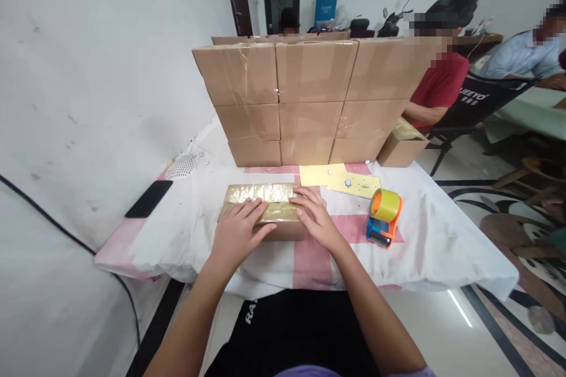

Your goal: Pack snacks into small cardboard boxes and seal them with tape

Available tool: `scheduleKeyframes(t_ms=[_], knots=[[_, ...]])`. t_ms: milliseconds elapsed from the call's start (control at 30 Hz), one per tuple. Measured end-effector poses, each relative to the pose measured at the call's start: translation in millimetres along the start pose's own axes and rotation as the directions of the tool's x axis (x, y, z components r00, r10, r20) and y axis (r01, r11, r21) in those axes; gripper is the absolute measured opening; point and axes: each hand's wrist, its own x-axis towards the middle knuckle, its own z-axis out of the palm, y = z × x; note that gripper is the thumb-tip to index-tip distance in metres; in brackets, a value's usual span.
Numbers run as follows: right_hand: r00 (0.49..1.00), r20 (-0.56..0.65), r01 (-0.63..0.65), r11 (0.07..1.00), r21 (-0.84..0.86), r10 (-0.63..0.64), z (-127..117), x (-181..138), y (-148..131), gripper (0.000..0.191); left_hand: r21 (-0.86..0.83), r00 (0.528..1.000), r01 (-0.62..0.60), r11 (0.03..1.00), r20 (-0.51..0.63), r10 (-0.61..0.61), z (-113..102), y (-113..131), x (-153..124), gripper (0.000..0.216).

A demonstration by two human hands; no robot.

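Note:
A small cardboard box [265, 195] wrapped in shiny tape lies on the white and pink table cover [186, 235] in front of me. My left hand [239, 230] rests flat on its top near the left half, fingers stretched out. My right hand [315, 216] lies on the box's right end, fingers spread and pressed down on the tape. An orange and blue tape dispenser [384, 216] with a yellowish roll stands on the table to the right of my right hand, apart from it.
A wall of several stacked sealed cardboard boxes [309, 100] stands at the table's back. One smaller box [401, 144] sits at its right. Yellow sheets [336, 178] lie behind the box. A black phone [148, 198] and a white round object [180, 167] lie left. Two people sit at the right.

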Motion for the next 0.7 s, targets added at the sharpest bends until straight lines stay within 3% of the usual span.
scheduleKeyframes(t_ms=[167,233,267,300,333,367,400,433,467,533,600,700], knots=[[0.999,-0.005,-0.042,0.999,-0.031,0.042,7,-5,-9,0.035,0.023,0.998,0.034,0.999,0.057,-0.036,3,2,13,0.058],[0.990,-0.137,-0.037,0.999,-0.019,0.034,0,-13,-11,0.038,-0.001,0.999,0.031,1.000,0.030,-0.031,1,0,14,0.056],[0.962,-0.272,-0.032,0.999,-0.027,0.023,-9,-20,-8,0.037,-0.020,1.000,0.025,0.999,0.004,-0.024,1,-1,13,0.055],[0.896,-0.444,-0.035,0.998,-0.049,0.010,-22,-29,-4,0.034,-0.039,1.000,0.015,0.999,-0.024,-0.016,1,-2,12,0.054],[0.782,-0.623,-0.056,0.995,-0.078,-0.005,-38,-40,4,0.030,-0.052,0.998,0.003,0.999,-0.055,-0.006,1,-3,9,0.055],[0.628,-0.778,-0.105,0.990,-0.094,-0.007,-56,-50,14,0.029,-0.059,0.996,-0.010,0.998,-0.087,0.005,1,-4,7,0.057],[0.473,-0.881,-0.168,0.983,-0.077,0.012,-75,-60,26,0.033,-0.057,0.993,-0.027,0.998,-0.116,0.020,2,-4,4,0.059],[0.364,-0.929,-0.225,0.974,-0.015,0.070,-95,-68,40,0.042,-0.050,0.989,-0.044,0.998,-0.141,0.037,2,-4,2,0.059],[0.330,-0.929,-0.247,0.965,0.085,0.166,-112,-74,54,0.047,-0.038,0.986,-0.058,0.998,-0.160,0.051,3,-4,0,0.057],[0.427,-0.826,-0.225,0.928,0.298,0.369,-139,-80,80,0.054,-0.006,0.982,-0.068,0.998,-0.179,0.066,4,-4,-2,0.050],[0.528,-0.719,-0.222,0.891,0.397,0.452,-150,-79,98,0.059,0.032,0.979,-0.060,0.998,-0.191,0.065,5,-2,-3,0.045],[0.577,-0.649,-0.278,0.867,0.414,0.495,-147,-78,109,0.060,0.077,0.969,-0.053,0.996,-0.236,0.069,5,2,-5,0.042]])
